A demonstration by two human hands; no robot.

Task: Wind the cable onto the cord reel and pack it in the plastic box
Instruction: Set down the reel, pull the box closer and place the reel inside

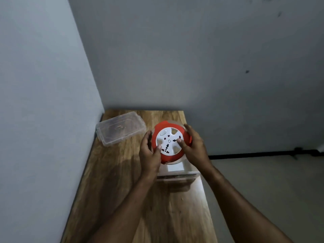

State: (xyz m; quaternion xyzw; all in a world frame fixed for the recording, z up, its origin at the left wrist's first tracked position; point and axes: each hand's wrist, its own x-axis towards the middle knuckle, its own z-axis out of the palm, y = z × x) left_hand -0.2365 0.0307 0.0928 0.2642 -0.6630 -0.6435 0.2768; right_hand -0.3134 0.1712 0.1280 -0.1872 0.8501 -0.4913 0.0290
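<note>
From the head camera, both hands are holding a round cord reel (169, 142) above a wooden table (122, 172). The left hand (150, 153) is cupping the reel's red rim on its left side, thumb pressing on the white socket face. The right hand (192, 146) is gripping the opposite rim, its thumb lying across the face near the centre. The cable itself seems to be hidden inside the reel, though the dim view makes that hard to confirm. A clear plastic box (121, 128) is sitting closed on the table's far left corner, just beside the reel. A white object (177, 171) is lying under the reel, partly covered.
</note>
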